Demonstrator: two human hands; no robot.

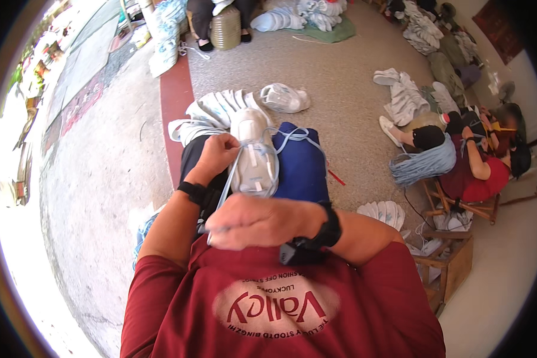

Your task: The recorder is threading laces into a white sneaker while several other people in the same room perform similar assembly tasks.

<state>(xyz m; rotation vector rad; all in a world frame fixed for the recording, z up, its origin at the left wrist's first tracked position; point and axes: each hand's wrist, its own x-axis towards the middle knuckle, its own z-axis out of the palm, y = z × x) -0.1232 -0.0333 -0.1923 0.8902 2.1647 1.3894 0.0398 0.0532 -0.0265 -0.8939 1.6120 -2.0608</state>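
A pale grey-white shoe [255,170] lies on my lap, its toe pointing away from me. Light blue shoelace [292,136] crosses its upper, and a loose part trails right over a dark blue cloth [302,167]. At the shoe's left side, my left hand [216,156] is closed, pinching the lace by the eyelets. A length of lace runs toward me from there to my right hand [262,222], which is closed around it near my chest and blurred by motion. Something small and greyish shows at the right fingertips; its kind is unclear.
Beyond my knees stand a row of white shoes [212,110] and a single shoe [285,98]. At right, a seated person in red [489,173] works beside a bundle of blue laces [423,161]. A wooden stool [450,268] is near my right elbow. Another person's legs [201,24] show at the top.
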